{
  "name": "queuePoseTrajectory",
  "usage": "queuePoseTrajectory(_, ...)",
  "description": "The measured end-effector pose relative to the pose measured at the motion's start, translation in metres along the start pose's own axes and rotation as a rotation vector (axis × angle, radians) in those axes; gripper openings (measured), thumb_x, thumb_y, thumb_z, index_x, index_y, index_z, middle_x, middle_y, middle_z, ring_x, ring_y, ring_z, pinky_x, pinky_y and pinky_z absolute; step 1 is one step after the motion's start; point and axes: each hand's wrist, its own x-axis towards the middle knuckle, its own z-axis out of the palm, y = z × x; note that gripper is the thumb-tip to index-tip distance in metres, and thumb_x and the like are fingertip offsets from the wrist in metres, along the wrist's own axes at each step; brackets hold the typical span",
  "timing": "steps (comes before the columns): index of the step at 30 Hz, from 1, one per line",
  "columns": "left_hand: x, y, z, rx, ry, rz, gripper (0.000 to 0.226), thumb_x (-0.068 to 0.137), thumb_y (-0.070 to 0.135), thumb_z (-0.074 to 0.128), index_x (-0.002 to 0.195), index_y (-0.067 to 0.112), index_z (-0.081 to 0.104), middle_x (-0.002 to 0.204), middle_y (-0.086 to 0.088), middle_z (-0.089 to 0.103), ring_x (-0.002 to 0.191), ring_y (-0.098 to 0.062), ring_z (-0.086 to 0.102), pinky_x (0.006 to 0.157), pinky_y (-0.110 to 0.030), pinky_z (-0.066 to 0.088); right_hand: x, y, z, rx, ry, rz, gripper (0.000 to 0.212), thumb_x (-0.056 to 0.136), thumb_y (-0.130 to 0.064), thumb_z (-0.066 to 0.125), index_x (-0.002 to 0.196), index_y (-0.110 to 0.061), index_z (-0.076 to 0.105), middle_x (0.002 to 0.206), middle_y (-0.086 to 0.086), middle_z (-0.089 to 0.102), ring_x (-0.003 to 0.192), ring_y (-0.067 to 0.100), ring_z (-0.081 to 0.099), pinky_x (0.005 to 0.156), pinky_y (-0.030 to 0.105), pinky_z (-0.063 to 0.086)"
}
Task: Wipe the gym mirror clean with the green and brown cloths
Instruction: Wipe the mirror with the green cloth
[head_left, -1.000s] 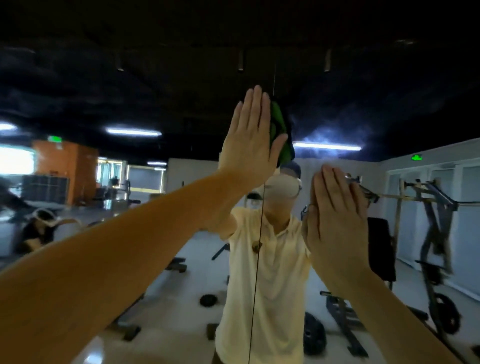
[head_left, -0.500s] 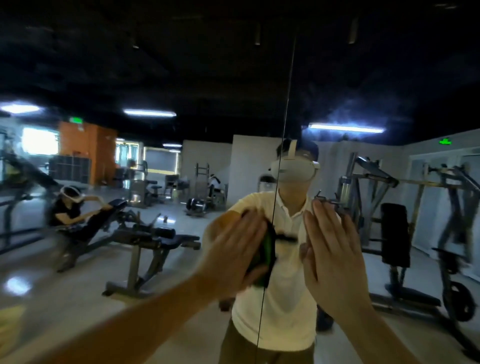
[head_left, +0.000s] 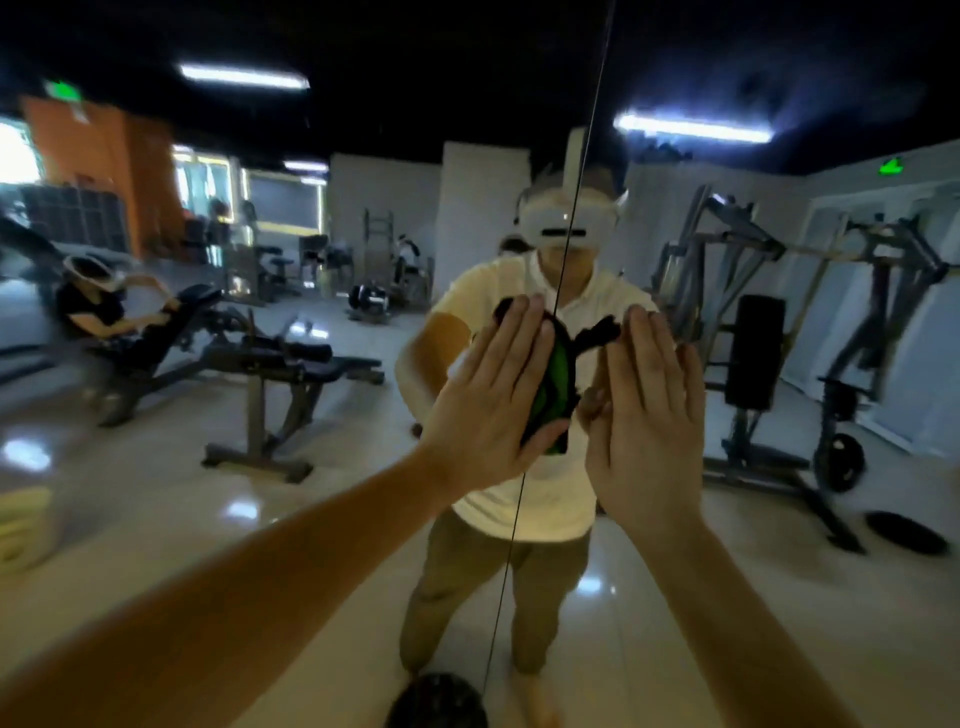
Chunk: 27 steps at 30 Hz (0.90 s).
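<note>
The gym mirror fills the whole view, with a thin vertical seam running down its middle. My left hand lies flat with straight fingers, pressing the green cloth against the glass just left of the seam. My right hand is also flat against the mirror, right of the seam; a dark scrap of the brown cloth shows past its fingers, the rest hidden behind the palm. My reflection stands behind both hands.
The glass reflects a weight bench at left, a person on an incline bench at far left, a plate-loaded machine at right and a weight plate on the floor.
Both hands have slid down the mirror from high above head level to chest height. The left hand dropped furthest with the green cloth, and the view tilted down with them.
</note>
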Motion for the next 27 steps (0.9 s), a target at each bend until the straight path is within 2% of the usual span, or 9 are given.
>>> queuePoseTrajectory(4, -0.114, 0.007, 0.036, 0.058, -0.118, 0.126, 0.088, 0.103, 0.057, 0.047, 0.161, -0.001, 0.015, 0.169, -0.023, 0.006, 0.159, -0.035, 0.003, 0.130, -0.047, 0.005, -0.044, -0.011, 0.003, 0.027, -0.121, 0.016, 0.071, 0.091, -0.008, 0.053, 0.159, -0.001, 0.030, 0.170, 0.017, 0.017, 0.159, 0.032, 0.011, 0.125, 0.060, 0.017)
queuePoseTrajectory(7, -0.194, -0.003, 0.045, 0.132, -0.218, 0.293, 0.081, 0.101, 0.053, 0.047, 0.158, 0.003, 0.019, 0.165, -0.019, 0.023, 0.159, -0.032, -0.004, 0.130, -0.045, -0.001, -0.072, -0.008, 0.003, 0.022, -0.184, 0.011, 0.078, 0.091, -0.002, 0.059, 0.160, -0.002, 0.025, 0.171, 0.015, 0.013, 0.159, 0.031, 0.009, 0.126, 0.059, 0.016)
queuePoseTrajectory(9, -0.222, -0.012, 0.044, 0.160, -0.259, 0.362, 0.079, 0.103, 0.050, 0.037, 0.161, 0.003, 0.011, 0.161, -0.016, 0.028, 0.159, -0.031, -0.011, 0.129, -0.044, -0.006, -0.088, 0.000, -0.001, 0.018, -0.176, 0.006, 0.073, 0.092, -0.002, 0.054, 0.160, 0.000, 0.026, 0.170, 0.017, 0.015, 0.159, 0.032, 0.012, 0.126, 0.059, 0.016)
queuePoseTrajectory(10, -0.226, -0.014, 0.044, 0.139, -0.261, 0.366, 0.080, 0.104, 0.049, 0.035, 0.163, 0.003, 0.005, 0.166, -0.016, 0.020, 0.159, -0.030, -0.011, 0.129, -0.044, -0.006, -0.095, 0.004, -0.003, 0.018, -0.163, 0.017, 0.070, 0.093, -0.003, 0.049, 0.159, 0.001, 0.027, 0.170, 0.017, 0.017, 0.158, 0.032, 0.014, 0.126, 0.059, 0.017)
queuePoseTrajectory(13, -0.206, -0.006, 0.046, 0.042, -0.163, 0.291, 0.080, 0.106, 0.045, 0.039, 0.163, 0.002, 0.004, 0.172, -0.016, -0.003, 0.160, -0.031, 0.000, 0.130, -0.045, 0.005, -0.113, 0.020, -0.015, 0.000, -0.175, 0.066, 0.065, 0.093, -0.007, 0.038, 0.157, 0.003, 0.031, 0.169, 0.019, 0.021, 0.158, 0.032, 0.016, 0.124, 0.060, 0.021)
queuePoseTrajectory(19, -0.126, 0.031, 0.038, -0.112, 0.016, -0.125, 0.080, 0.108, 0.053, 0.027, 0.159, -0.008, 0.015, 0.167, -0.027, 0.011, 0.158, -0.039, 0.010, 0.127, -0.057, 0.017, -0.137, 0.062, -0.046, -0.040, -0.237, 0.059, 0.069, 0.088, -0.003, 0.039, 0.156, 0.005, 0.032, 0.168, 0.020, 0.021, 0.158, 0.030, 0.015, 0.124, 0.059, 0.023)
queuePoseTrajectory(21, -0.106, 0.046, 0.038, -0.136, 0.041, -0.162, 0.079, 0.107, 0.051, 0.027, 0.157, -0.010, 0.018, 0.166, -0.028, 0.013, 0.157, -0.041, 0.011, 0.126, -0.058, 0.018, -0.139, 0.073, -0.053, -0.016, -0.240, 0.061, 0.069, 0.088, -0.002, 0.039, 0.156, 0.005, 0.032, 0.168, 0.020, 0.021, 0.159, 0.029, 0.014, 0.125, 0.058, 0.022)
queuePoseTrajectory(24, -0.100, 0.061, 0.047, -0.077, 0.017, -0.003, 0.075, 0.107, 0.044, 0.033, 0.161, -0.005, 0.014, 0.169, -0.024, 0.009, 0.157, -0.039, 0.014, 0.127, -0.055, 0.017, -0.146, 0.085, -0.056, 0.018, -0.240, 0.045, 0.070, 0.088, 0.000, 0.041, 0.157, 0.002, 0.030, 0.168, 0.020, 0.020, 0.159, 0.030, 0.013, 0.126, 0.057, 0.019)
queuePoseTrajectory(27, -0.116, 0.071, 0.056, 0.072, -0.068, 0.266, 0.073, 0.107, 0.039, 0.036, 0.162, -0.004, 0.013, 0.171, -0.022, 0.004, 0.159, -0.036, 0.007, 0.129, -0.050, 0.010, -0.158, 0.098, -0.060, 0.077, -0.261, 0.003, 0.071, 0.089, -0.001, 0.042, 0.158, -0.003, 0.025, 0.169, 0.019, 0.017, 0.159, 0.029, 0.011, 0.127, 0.055, 0.017)
